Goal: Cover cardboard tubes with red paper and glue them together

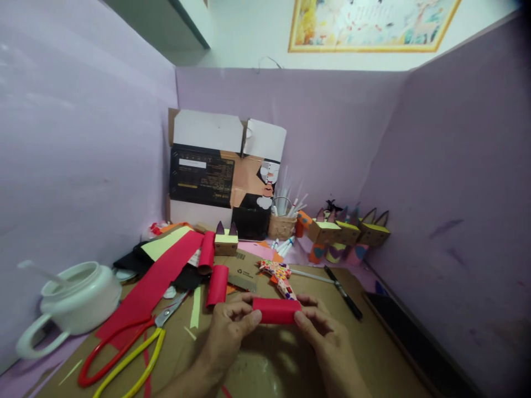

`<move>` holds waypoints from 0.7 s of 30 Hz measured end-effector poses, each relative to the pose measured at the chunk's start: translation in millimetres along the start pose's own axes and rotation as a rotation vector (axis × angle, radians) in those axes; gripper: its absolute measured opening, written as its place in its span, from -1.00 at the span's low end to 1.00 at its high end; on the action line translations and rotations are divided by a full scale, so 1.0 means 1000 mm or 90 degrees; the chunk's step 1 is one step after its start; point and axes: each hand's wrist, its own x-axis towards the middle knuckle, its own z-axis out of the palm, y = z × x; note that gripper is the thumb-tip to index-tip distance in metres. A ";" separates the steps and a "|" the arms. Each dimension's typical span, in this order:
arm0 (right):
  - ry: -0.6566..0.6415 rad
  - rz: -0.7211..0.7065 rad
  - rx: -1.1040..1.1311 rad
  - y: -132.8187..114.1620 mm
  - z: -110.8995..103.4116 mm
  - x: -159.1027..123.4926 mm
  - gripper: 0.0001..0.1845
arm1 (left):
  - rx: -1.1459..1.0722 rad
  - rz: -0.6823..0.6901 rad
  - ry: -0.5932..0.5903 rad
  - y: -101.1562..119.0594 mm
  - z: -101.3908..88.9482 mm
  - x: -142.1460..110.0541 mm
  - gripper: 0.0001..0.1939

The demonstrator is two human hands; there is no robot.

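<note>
Between my two hands is a red paper tube [277,311], held level above the cardboard. My left hand [230,326] pinches its left end with thumb and fingers. At the other end, my right hand [326,329] grips it the same way. Just beyond the tube lies a colourful patterned glue gun [277,272]. Two more red tubes stand near my left hand, a nearer red tube [217,286] and a farther red tube [206,252]. Scissors [155,326] with one red and one yellow handle lie open at the left.
A white teapot-like pot [81,296] stands far left beside a long red paper strip [160,276]. A flattened box [203,177] leans on the back wall, near a basket of glue sticks [282,225]. Eared cardboard figures [327,231] stand right, behind a black pen [344,294].
</note>
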 end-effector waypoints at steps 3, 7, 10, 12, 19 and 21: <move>0.015 -0.024 -0.037 0.001 -0.002 0.001 -0.64 | -0.021 -0.007 0.027 -0.001 -0.001 0.001 -0.69; -0.003 -0.059 -0.108 -0.002 -0.002 0.001 -0.66 | -0.019 -0.010 -0.008 0.000 -0.001 0.003 -0.61; -0.019 -0.082 -0.135 -0.005 0.000 -0.001 -0.69 | 0.004 -0.015 -0.077 -0.002 0.001 0.001 -0.53; -0.015 -0.093 -0.135 -0.005 0.001 -0.002 -0.72 | 0.022 -0.013 -0.103 -0.004 0.003 0.000 -0.51; 0.006 -0.074 -0.065 0.002 0.003 -0.003 -0.75 | 0.089 -0.020 -0.150 -0.009 0.007 -0.004 -0.39; -0.002 -0.060 -0.028 0.003 0.003 -0.005 -0.64 | 0.116 -0.007 -0.174 -0.007 0.008 -0.006 -0.38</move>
